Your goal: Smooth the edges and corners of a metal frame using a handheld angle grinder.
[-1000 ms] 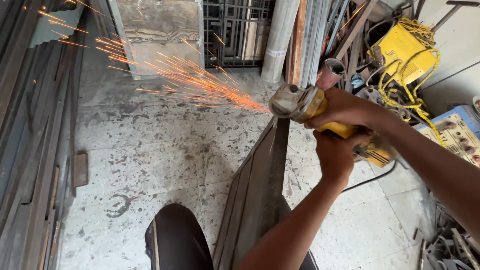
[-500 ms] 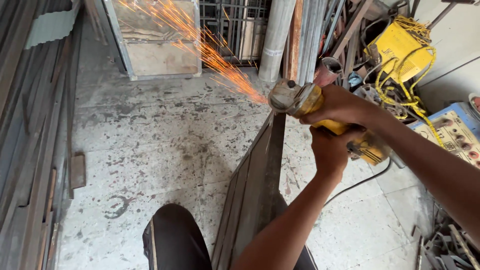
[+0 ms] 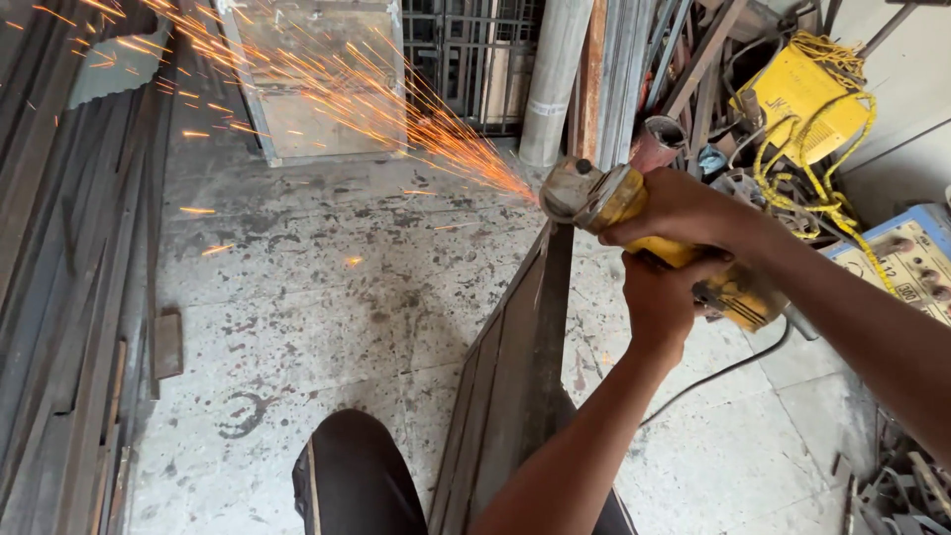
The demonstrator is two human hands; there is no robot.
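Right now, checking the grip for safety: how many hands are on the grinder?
2: the right hand grips the yellow angle grinder near its head; the left hand holds its rear body.

Bare floor (image 3: 327, 297) lies open left of the upright metal panel (image 3: 515, 367); welding machines (image 3: 802, 94) crowd the right.

We note a stained concrete floor (image 3: 327, 297) with a flat metal panel (image 3: 317, 79) propped upright at its far edge, a barred grille (image 3: 475, 59) behind that and a grey pipe (image 3: 555, 79) leaning just beside it. Along the floor's left edge we see long dark steel bars (image 3: 59, 297) stacked lengthwise. At the far right corner sits a yellow machine (image 3: 802, 94) wrapped in yellow cable (image 3: 792, 188), and near it a blue-edged box with dials (image 3: 906, 258).
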